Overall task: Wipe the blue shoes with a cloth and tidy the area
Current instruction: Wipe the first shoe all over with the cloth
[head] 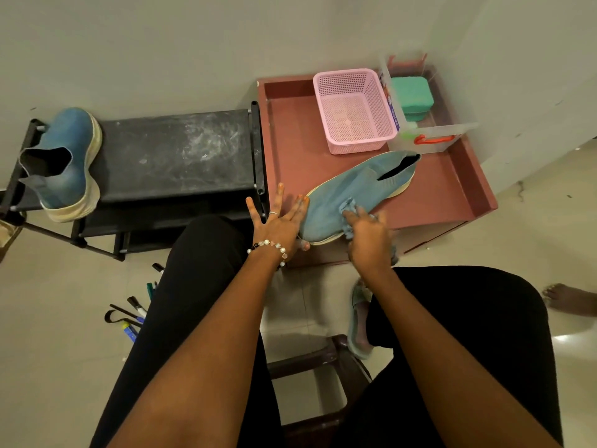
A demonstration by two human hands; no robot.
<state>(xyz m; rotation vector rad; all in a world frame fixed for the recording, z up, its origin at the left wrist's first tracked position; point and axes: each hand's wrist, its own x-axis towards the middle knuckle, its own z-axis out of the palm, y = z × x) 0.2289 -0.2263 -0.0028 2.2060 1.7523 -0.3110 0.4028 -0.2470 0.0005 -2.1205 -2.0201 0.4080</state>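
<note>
One blue shoe [352,192] lies on its side on the pink low table [452,189], toe toward me. My left hand [279,221], fingers straight and spread, presses against the shoe's toe, thumb under the sole. My right hand [368,234] grips a small blue cloth [349,208] and holds it against the shoe's upper. The second blue shoe [64,163] stands on the left end of the black shoe rack [174,153].
A pink mesh basket [353,111] and a clear box [429,137] holding a green sponge [412,95] stand at the table's back. Markers [135,312] lie on the floor at left. A green slipper [358,321] and a brown stool [316,367] are between my knees. Someone's foot [568,299] is at right.
</note>
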